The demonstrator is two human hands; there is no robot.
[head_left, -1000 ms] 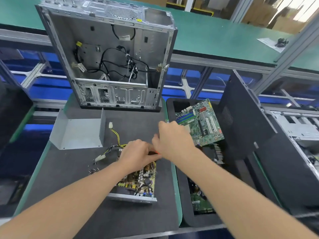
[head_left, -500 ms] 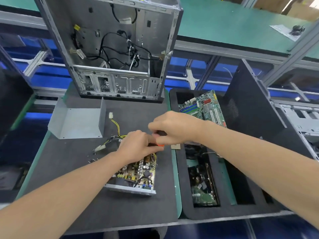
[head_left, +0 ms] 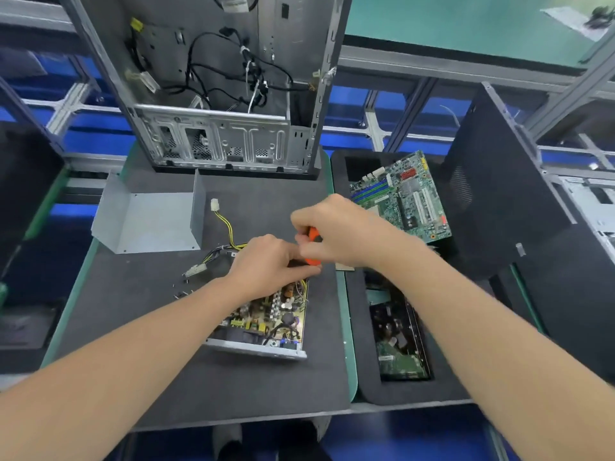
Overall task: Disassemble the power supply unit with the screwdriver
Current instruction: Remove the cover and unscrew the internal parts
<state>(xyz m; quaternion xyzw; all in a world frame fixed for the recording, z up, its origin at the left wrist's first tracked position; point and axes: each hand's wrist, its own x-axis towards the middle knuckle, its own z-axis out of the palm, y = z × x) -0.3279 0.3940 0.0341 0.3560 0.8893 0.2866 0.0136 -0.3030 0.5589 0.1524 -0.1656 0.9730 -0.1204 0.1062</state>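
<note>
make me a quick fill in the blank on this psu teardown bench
The right hand grips a screwdriver with an ____ handle.
The power supply unit lies open, its grey metal cover set down to its ____.
The motherboard beside the right hand is ____.
Missing: orange; left; green.

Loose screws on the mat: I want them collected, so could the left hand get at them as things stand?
Probably yes. The screws lie on bare mat a little left of the left hand, with nothing covering them. That hand is busy at the screwdriver, though, and would have to leave it first.
</note>
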